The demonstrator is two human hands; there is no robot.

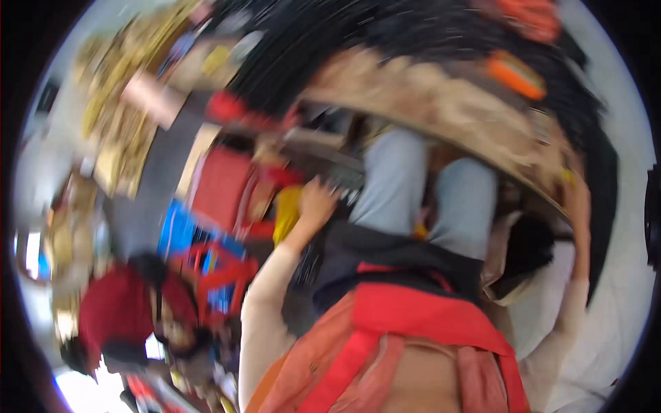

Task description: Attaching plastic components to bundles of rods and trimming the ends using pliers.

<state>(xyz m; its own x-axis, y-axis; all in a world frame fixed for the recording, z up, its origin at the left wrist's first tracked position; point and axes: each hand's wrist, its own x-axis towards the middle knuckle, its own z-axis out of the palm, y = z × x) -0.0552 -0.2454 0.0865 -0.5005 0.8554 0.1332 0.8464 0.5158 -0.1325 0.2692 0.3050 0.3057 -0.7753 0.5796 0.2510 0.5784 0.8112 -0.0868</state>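
Motion blurs the whole view. My left hand [318, 203] reaches down to the left of my knees, beside a yellow thing [287, 210] that looks like cloth or a bag. Its fingers are smeared, and whether they grip anything is unclear. At the right end of the worktable [475, 153] is my right hand [580, 196], by the table's edge. A small yellow spot [569, 176] shows at its fingers, too blurred to name. Beige pieces [441, 93] lie spread over the tabletop, with an orange object [516, 76] behind them.
Dark material [413, 38] is heaped along the table's far side. To the left stand a red stool [220, 187], a blue crate [175, 227] and stacked yellowish bundles [120, 96]. A person in a dark red top [113, 310] is at lower left. A dark-lined bag [527, 251] sits below the table's right end.
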